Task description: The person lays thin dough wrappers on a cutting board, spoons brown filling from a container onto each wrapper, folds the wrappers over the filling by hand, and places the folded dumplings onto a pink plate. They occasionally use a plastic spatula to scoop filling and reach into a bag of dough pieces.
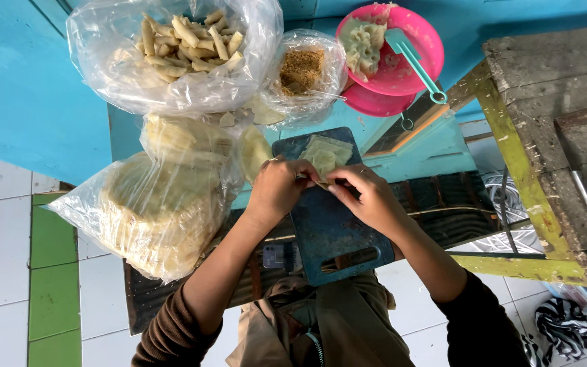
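Head view looks down on two bare hands meeting over a blue cutting board (331, 231) that lies on the surface. Left hand (276, 190) and right hand (369, 197) both pinch the near edge of a pale, thin dough wrapper (324, 160), fingers closed on it from either side, at the board's far end. Just left of the board sits a clear plastic bag of stacked wrappers (157, 211). Farther away lie a bag of finished rolls (185, 44) and a smaller bag of brown crumbs (301, 68), and to the far right a pink bowl (412, 71) with a teal utensil (412, 61).
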A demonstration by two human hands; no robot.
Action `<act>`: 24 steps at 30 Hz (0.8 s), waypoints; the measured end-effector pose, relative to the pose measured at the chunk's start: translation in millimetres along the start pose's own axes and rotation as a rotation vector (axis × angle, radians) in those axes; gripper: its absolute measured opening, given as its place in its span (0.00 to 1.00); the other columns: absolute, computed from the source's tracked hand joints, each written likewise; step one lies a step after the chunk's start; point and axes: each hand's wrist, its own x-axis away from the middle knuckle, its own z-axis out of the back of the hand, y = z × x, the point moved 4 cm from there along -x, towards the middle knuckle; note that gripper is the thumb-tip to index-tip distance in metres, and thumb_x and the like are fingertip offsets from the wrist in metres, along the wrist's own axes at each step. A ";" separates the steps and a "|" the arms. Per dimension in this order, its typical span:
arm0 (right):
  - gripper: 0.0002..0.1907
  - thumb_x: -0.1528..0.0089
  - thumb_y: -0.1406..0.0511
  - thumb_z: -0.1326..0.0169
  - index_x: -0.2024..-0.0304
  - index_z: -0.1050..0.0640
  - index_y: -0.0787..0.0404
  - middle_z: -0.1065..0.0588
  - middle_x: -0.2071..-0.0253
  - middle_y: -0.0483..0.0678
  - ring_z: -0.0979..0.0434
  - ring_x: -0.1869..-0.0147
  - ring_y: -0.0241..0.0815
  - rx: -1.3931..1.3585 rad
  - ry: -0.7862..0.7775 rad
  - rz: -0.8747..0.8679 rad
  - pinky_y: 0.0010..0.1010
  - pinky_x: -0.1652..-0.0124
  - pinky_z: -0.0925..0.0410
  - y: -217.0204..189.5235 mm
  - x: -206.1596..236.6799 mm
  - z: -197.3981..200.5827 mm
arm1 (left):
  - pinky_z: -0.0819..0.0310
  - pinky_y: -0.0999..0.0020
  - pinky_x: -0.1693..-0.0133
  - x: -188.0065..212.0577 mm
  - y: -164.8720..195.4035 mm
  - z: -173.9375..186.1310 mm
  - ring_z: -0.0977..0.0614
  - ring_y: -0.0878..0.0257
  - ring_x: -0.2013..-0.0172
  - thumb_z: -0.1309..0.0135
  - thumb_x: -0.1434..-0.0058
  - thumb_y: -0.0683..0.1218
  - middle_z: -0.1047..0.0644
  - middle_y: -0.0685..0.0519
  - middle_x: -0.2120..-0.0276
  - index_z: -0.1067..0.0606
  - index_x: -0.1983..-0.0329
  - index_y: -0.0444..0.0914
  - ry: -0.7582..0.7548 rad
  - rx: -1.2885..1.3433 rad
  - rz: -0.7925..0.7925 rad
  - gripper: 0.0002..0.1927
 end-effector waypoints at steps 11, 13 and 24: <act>0.11 0.42 0.75 0.39 0.58 0.25 0.65 0.24 0.60 0.52 0.23 0.53 0.55 0.153 -0.039 0.095 0.41 0.55 0.29 17.6 -19.6 -13.9 | 0.24 0.49 0.61 4.4 -5.1 -29.2 0.19 0.40 0.62 0.47 0.35 0.40 0.22 0.41 0.60 0.29 0.56 0.36 0.050 -0.022 -0.032 0.07; 0.11 0.43 0.74 0.38 0.60 0.26 0.66 0.25 0.63 0.52 0.22 0.58 0.51 0.054 -0.107 -0.046 0.39 0.59 0.29 29.0 -28.8 -15.6 | 0.24 0.50 0.63 5.2 -4.1 -29.9 0.19 0.41 0.63 0.47 0.36 0.41 0.23 0.41 0.58 0.29 0.55 0.37 0.069 -0.040 -0.002 0.07; 0.10 0.42 0.72 0.35 0.60 0.22 0.63 0.24 0.61 0.50 0.23 0.54 0.51 0.140 0.025 0.189 0.40 0.55 0.29 14.4 -14.1 -5.4 | 0.26 0.58 0.57 -0.3 3.8 -0.6 0.19 0.54 0.62 0.34 0.51 0.49 0.20 0.58 0.67 0.16 0.70 0.47 0.141 -0.214 -0.106 0.06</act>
